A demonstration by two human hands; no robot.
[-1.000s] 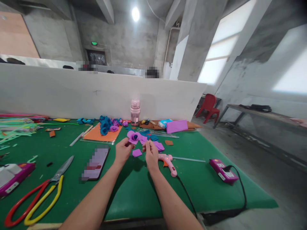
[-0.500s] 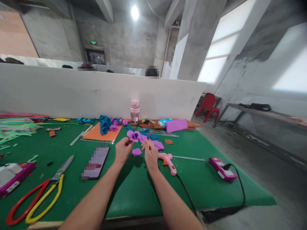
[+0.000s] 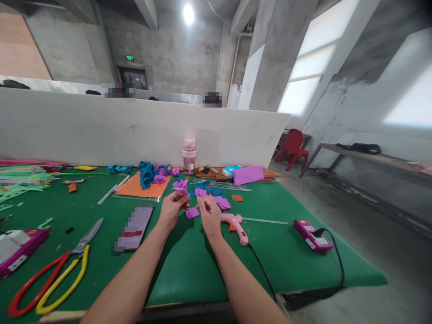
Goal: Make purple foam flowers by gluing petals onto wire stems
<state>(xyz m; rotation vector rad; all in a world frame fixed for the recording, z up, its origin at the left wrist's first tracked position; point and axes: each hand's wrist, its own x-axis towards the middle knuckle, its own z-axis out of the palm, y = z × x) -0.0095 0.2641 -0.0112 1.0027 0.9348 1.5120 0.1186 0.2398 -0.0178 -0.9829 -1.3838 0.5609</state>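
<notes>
My left hand (image 3: pixel 173 208) is pinched round the base of a small purple foam flower (image 3: pixel 180 184) and holds it upright above the green table (image 3: pixel 189 265). Just to its right, my right hand (image 3: pixel 209 213) has its fingers curled and pinched together; what they hold is too small to make out. Loose purple foam petals (image 3: pixel 192 213) and blue pieces (image 3: pixel 216 192) lie on the table between and behind the hands. A pink glue gun (image 3: pixel 236 223) lies right beside my right hand.
A phone (image 3: pixel 134 227) and red-and-yellow scissors (image 3: pixel 50 279) lie to the left. Finished blue and purple flowers (image 3: pixel 150 174) sit on an orange sheet. A pink bottle (image 3: pixel 189 155) stands by the white partition (image 3: pixel 101 130). Purple power blocks (image 3: pixel 312 235) (image 3: pixel 16 249) sit near both edges.
My left hand has turned the purple flower so it now stands more upright and closed. Both hands have drifted slightly up and left in view.
</notes>
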